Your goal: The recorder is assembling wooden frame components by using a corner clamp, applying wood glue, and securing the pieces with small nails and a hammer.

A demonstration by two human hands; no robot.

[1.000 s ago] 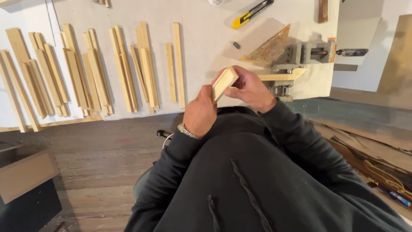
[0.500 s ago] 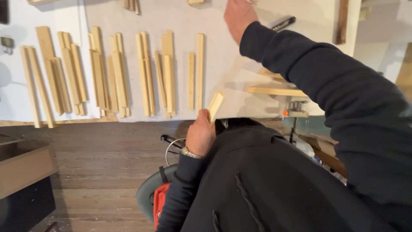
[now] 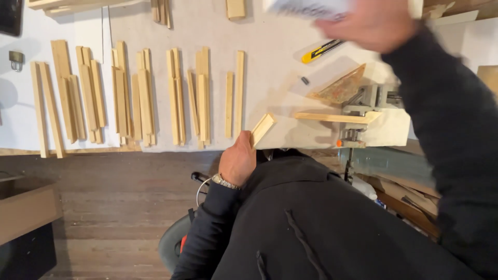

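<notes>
A short, pale, flat wooden strip (image 3: 262,128) with a raised edge is tilted up and to the right over the near edge of the white-covered table. A blurred white sheet or pad (image 3: 311,7) is lifted high over the far side, detail unreadable.

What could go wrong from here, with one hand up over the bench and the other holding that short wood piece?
1. The right hand is blurred in motion, carrying a pale object I cannot make out; its sleeve passes above the utility knife and could knock it.
2. The left hand grips the short wood piece only at its lower end, at the bench edge, so it may slip.
3. The strip in the clamp juts toward the arm's path.
</notes>
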